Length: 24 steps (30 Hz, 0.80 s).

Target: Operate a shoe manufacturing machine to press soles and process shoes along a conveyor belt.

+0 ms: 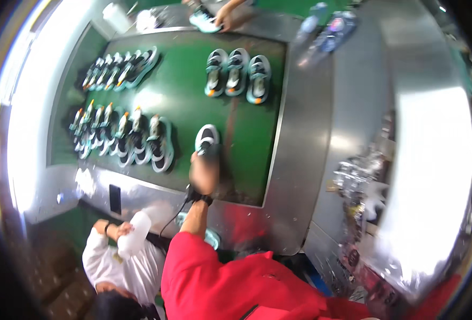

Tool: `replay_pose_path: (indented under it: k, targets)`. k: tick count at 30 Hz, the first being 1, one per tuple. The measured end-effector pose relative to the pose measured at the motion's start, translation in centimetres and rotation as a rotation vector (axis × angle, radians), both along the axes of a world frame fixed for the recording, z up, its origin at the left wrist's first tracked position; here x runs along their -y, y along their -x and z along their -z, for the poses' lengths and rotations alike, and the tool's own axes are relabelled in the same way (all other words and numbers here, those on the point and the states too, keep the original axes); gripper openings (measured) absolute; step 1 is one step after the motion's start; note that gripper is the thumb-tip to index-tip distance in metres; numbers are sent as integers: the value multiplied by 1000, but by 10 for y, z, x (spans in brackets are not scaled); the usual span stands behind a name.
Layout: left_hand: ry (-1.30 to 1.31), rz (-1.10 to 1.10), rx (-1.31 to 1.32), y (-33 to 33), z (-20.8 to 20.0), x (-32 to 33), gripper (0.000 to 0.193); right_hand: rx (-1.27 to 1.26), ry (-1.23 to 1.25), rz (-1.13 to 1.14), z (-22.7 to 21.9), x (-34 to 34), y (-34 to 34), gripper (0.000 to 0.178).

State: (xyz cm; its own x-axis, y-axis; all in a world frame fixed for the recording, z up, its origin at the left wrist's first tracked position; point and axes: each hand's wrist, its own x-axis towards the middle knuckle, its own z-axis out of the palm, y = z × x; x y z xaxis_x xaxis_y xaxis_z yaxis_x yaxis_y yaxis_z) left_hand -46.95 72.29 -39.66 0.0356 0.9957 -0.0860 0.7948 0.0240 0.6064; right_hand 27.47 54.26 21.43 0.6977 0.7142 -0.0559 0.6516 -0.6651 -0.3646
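Note:
My left hand, blurred, reaches out over a green work surface from a red sleeve. A dark band with a thin cable circles its wrist. The hand is closed at the heel end of a sneaker, white, black and pale teal, whose toe points away from me. The fingers themselves are smeared, and the hand covers the back of the sneaker. My right hand is not in view. Beyond, to the right, three similar sneakers with orange marks stand side by side.
Two rows of sneakers, a far one and a near one, stand at left. A metal rim borders the surface. A white-sleeved person at lower left holds a whitish object. Across, another person's hand touches a sneaker.

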Motion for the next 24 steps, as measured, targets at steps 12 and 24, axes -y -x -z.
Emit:
replay_pose_path:
  k: [12, 24]
  targets:
    - [-319, 288, -88, -23, -70, 58, 82, 359, -321, -264, 33, 87, 290, 47]
    - [45, 1653, 914, -87, -438, 246, 47, 342, -652, 71, -13, 371, 486, 67]
